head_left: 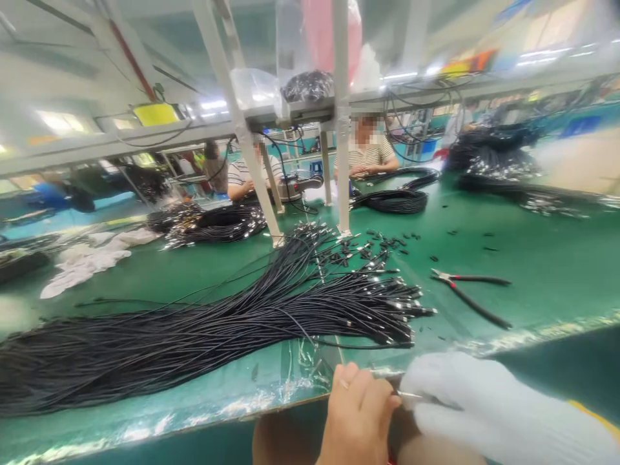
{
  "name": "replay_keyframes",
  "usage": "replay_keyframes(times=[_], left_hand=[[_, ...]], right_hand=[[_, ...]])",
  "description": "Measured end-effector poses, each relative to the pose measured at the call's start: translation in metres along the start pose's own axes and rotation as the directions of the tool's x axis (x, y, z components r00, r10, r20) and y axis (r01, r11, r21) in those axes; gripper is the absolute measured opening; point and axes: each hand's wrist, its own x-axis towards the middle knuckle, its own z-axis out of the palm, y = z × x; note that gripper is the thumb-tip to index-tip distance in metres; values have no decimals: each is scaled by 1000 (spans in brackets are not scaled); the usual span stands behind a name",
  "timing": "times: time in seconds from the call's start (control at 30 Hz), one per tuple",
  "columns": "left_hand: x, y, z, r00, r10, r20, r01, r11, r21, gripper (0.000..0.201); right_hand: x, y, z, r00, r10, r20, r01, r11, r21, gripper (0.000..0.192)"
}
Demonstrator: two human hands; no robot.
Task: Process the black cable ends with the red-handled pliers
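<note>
Both hands at table edge: bare left hand [358, 413] pinched on thin metal-tipped piece [411, 394], gloved right hand [484, 407] closed on its other end, 3 o'clock. Black cable bundle [203, 329] at 11 o'clock, long axis 9-to-3, nearer left hand.

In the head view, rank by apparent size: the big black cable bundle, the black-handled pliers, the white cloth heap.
1. Big black cable bundle, largest by far.
2. White cloth heap.
3. Black-handled pliers, though similar in length and nearer, so unsure.
</note>
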Motion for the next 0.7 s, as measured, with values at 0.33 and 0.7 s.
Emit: replay_keyframes(times=[0.33,0.7], left_hand=[[19,-2,-19,973,161,164,-144,983,-111,37],[16,-10,-17,987,145,69,-118,948,-295,25]], right_hand=[[2,2,-11,969,120,214,-191,916,353,28],[3,4,10,953,-16,304,-275,383,882,42]])
